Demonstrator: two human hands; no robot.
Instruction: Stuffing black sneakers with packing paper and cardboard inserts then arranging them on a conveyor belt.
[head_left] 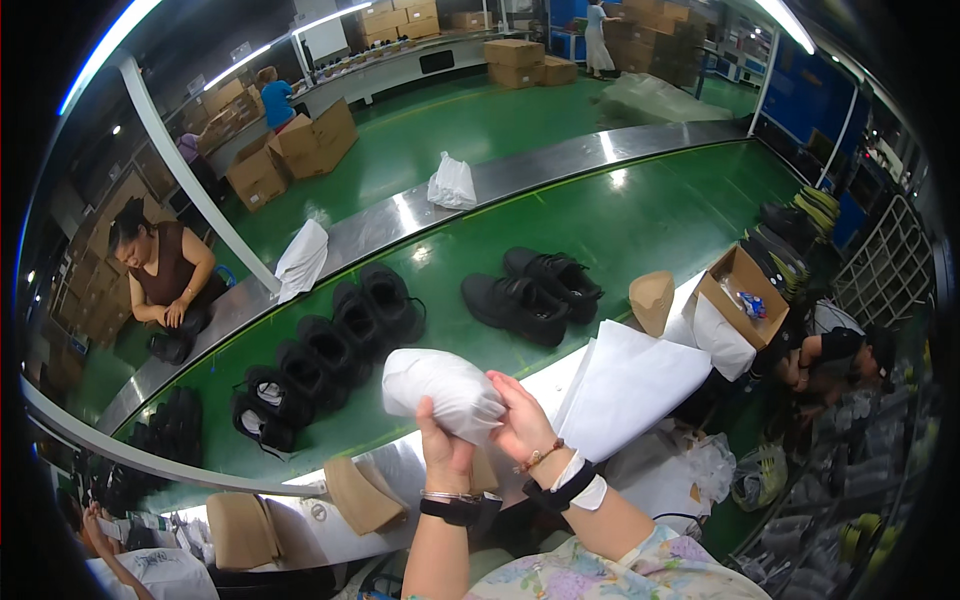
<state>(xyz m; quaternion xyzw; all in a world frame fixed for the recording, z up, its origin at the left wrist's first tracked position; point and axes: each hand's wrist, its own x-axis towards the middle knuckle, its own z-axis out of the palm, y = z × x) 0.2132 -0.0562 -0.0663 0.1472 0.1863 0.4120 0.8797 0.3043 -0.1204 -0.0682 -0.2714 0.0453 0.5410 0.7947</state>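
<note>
An oblong bundle wrapped in white paper (pixel 435 385) is held up in front of me, over the near edge of the green conveyor belt. My left hand (pixel 447 440) grips its underside, thumb up along the paper. At its right end, my right hand (pixel 522 418) closes round the gathered, creased paper. What lies inside the wrapping is hidden. Beyond the bundle, a pair of black shoes (pixel 530 295) rests on the belt. To the left, several more black shoes (pixel 330 345) stand in a slanting row. A stack of white paper sheets (pixel 635 385) lies right of my hands.
Brown shaped inserts (pixel 365 495) lie along the near ledge; another insert (pixel 652 303) stands beyond the paper. An open cardboard box (pixel 745 300) sits at right. White bundles (pixel 452 182) rest on the far metal rail. Co-workers (pixel 170 265) are at left and right.
</note>
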